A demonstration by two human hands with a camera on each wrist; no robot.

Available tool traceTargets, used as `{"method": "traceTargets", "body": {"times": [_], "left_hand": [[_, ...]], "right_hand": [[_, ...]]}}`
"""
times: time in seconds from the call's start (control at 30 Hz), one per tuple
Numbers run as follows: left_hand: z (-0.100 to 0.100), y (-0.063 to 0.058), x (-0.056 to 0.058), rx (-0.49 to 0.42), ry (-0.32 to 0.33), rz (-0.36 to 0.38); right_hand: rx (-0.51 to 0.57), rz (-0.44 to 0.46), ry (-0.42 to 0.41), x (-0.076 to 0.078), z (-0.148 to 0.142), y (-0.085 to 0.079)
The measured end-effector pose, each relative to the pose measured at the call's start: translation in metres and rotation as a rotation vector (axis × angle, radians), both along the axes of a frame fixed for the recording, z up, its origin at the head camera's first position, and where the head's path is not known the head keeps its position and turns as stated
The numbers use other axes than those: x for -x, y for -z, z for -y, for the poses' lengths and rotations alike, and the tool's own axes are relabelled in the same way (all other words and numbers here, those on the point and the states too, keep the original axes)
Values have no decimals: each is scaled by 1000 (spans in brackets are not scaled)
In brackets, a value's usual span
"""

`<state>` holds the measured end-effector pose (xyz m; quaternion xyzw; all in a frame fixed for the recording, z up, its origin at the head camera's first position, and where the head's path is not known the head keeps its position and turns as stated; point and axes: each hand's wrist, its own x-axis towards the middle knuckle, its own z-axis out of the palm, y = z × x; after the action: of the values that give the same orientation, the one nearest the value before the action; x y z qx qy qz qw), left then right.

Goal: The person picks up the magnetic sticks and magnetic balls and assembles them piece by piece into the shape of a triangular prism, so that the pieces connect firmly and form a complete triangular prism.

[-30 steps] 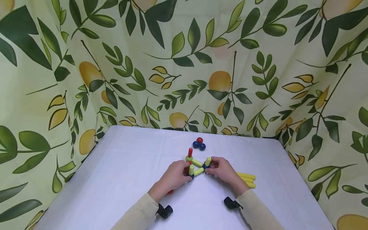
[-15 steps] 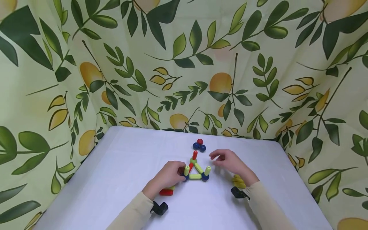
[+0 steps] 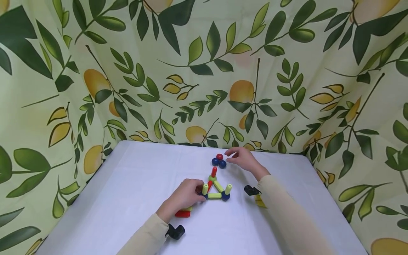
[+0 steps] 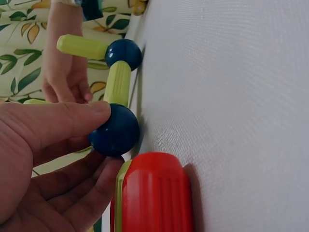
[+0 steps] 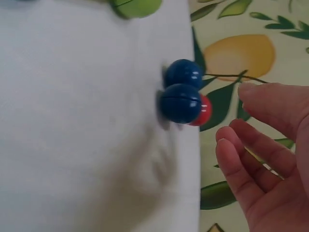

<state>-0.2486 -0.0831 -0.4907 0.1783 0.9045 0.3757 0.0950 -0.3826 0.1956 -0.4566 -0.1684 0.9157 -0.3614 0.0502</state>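
Three loose balls sit together on the far part of the table (image 3: 143,170): a red ball (image 3: 219,156) at the back and two blue balls (image 3: 222,164) in front of it. Your right hand (image 3: 244,159) is just to the right of them, apart from all three, its thumb and lightly bent fingers spread wide.

Nearer to you, left of your right sleeve (image 3: 287,212), the triangular frame (image 3: 212,195) rests on the table. Your left hand (image 3: 188,193) pinches its near-left ball (image 4: 116,135), a blue one, between thumb and fingers. The near-right ball (image 3: 225,196) is blue too, and the far ball (image 3: 212,179) is green. Pale green rods (image 3: 218,186) form the near and right sides; a red rod (image 3: 209,185) forms the left. You see one more rod sticking up from each corner: pale green on the blue balls, red on the green.

On the near side of your left hand lie a loose red rod (image 3: 182,214) and a loose green rod (image 3: 187,209), side by side. Yellow rods (image 3: 260,202) lie right of the frame, partly hidden by your right sleeve. Behind the table hangs a leafy curtain (image 3: 153,46).
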Motion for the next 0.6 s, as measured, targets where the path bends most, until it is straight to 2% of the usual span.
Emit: {"method": "traceTargets", "body": {"times": [0.2, 0.33, 0.6], "left_hand": [[3, 3, -1, 12, -1, 16], [3, 1, 2, 28, -14, 10], [6, -2, 3, 19, -21, 24]], "right_hand": [[-46, 35, -2, 0, 10, 18], [-20, 47, -5, 2, 12, 26], [-61, 48, -7, 3, 16, 36]]}}
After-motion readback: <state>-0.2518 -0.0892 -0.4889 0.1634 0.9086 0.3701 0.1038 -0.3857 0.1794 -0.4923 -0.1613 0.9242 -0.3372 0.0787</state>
